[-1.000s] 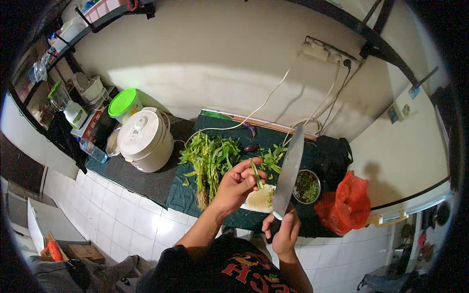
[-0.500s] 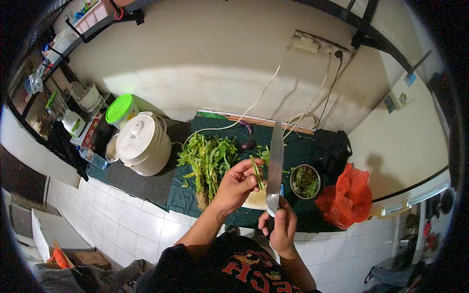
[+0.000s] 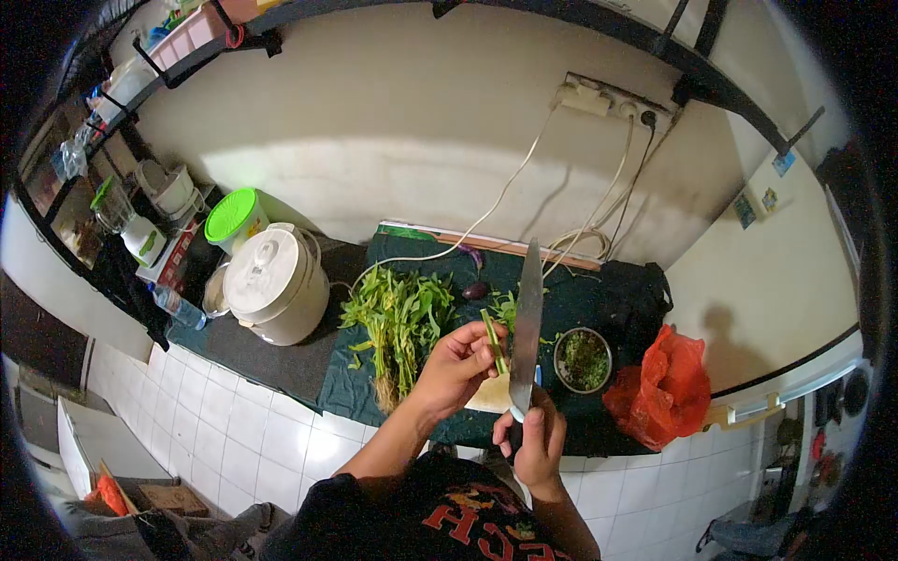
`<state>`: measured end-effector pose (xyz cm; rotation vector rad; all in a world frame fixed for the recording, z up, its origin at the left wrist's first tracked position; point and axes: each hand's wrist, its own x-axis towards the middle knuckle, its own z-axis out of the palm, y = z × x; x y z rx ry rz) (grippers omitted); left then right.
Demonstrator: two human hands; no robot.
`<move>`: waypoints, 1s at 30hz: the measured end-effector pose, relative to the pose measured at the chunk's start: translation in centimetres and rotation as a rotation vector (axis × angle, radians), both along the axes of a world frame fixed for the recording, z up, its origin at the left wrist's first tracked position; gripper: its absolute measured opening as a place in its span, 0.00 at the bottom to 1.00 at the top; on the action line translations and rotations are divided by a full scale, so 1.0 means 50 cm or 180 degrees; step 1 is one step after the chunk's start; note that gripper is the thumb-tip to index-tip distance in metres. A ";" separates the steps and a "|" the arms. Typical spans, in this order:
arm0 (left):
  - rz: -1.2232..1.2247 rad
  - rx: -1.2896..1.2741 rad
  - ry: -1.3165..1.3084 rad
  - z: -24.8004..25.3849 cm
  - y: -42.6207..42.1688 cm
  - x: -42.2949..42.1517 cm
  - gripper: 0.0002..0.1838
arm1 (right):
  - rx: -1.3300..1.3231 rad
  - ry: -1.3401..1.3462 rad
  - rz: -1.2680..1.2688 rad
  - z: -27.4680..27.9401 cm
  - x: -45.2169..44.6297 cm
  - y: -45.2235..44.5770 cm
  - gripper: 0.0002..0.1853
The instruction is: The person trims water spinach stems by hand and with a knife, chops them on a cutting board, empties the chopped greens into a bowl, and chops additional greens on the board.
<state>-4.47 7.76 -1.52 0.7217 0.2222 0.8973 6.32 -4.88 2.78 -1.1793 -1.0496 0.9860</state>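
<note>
My left hand (image 3: 460, 366) pinches a short green vegetable stem (image 3: 494, 338) between thumb and fingers. Beside it, my right hand (image 3: 533, 441) is closed around the dark handle of a large kitchen knife (image 3: 528, 318), its blade pointing up and standing close to the stem. Partly hidden under my hands lies a pale cutting board (image 3: 488, 396). Left of my hands spreads a big bunch of leafy greens (image 3: 402, 323) with roots toward me. A round metal bowl (image 3: 583, 360) holding cut greens sits to the right of the knife.
A red plastic bag (image 3: 662, 388) lies at the right end of the dark green cloth. Near the wall are a purple eggplant (image 3: 475, 291) and a white cable. The white rice cooker (image 3: 276, 285) and a green-lidded container (image 3: 234, 217) stand on the left.
The whole view has shifted slightly, so things sit a little lower in the picture. Both hands keep their holds on the stem and the knife.
</note>
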 end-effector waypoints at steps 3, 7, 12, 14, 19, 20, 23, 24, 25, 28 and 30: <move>0.0100 -0.0144 0.0184 0.007 -0.006 0.006 0.23 | 0.0027 0.0019 0.0023 0.002 0.002 -0.001 0.33; -0.0043 -0.0154 -0.0050 -0.005 -0.005 0.004 0.19 | 0.0138 0.0091 -0.0031 -0.006 -0.004 -0.006 0.33; -0.0183 -0.0196 -0.0126 -0.005 -0.014 0.008 0.19 | 0.0227 0.0052 -0.0046 -0.007 -0.007 -0.010 0.33; -0.0032 -0.0208 0.0075 0.007 -0.020 0.010 0.24 | 0.0244 0.0015 -0.0094 -0.008 -0.009 -0.012 0.33; -0.0119 -0.0200 -0.0143 0.013 -0.022 0.004 0.20 | 0.0116 -0.0091 0.0011 -0.013 -0.005 -0.017 0.32; -0.0129 -0.0161 -0.0150 0.012 -0.023 0.003 0.20 | 0.0107 -0.0093 0.0013 -0.015 -0.005 -0.019 0.32; -0.0167 -0.0173 -0.0186 0.014 -0.028 0.002 0.19 | 0.0135 -0.0149 0.0015 -0.017 -0.004 -0.021 0.32; -0.0169 -0.0190 -0.0181 0.016 -0.032 0.002 0.19 | 0.0104 -0.0171 -0.0004 -0.013 -0.006 -0.022 0.32; -0.0174 -0.0228 -0.0094 0.018 -0.033 0.002 0.19 | 0.0082 -0.0192 -0.0025 -0.011 -0.007 -0.024 0.33; -0.0265 -0.0380 -0.0008 0.021 -0.037 -0.001 0.19 | 0.0171 -0.0160 -0.0031 -0.017 -0.005 -0.025 0.35; -0.0353 -0.0520 0.0001 0.019 -0.040 0.001 0.18 | 0.0318 -0.0112 0.0068 -0.023 0.002 -0.025 0.29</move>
